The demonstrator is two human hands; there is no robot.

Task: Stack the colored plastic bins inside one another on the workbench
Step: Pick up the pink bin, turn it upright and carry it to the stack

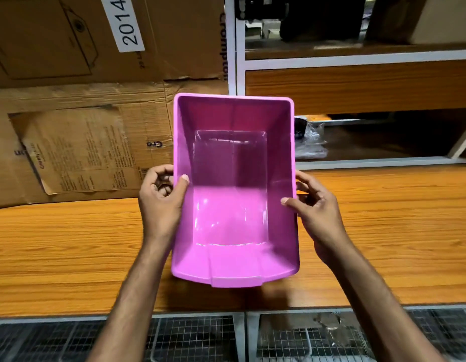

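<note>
A pink plastic bin (234,184) fills the middle of the view, open side up, over the wooden workbench (70,244). Its inside holds nothing. My left hand (161,202) grips its left wall, thumb inside the rim and fingers curled outside. On the opposite wall my right hand (314,207) holds the same way, thumb inside. Whether the bin rests on the bench or is held just above it I cannot tell. No other bin is in view.
Flattened cardboard boxes (77,142) lean against the back on the left, one with a "2014" label (123,22). A white-framed shelf unit (357,61) stands at the back right, with a plastic bag (311,139) in its lower opening. Wire mesh (195,338) lies below the bench's front edge.
</note>
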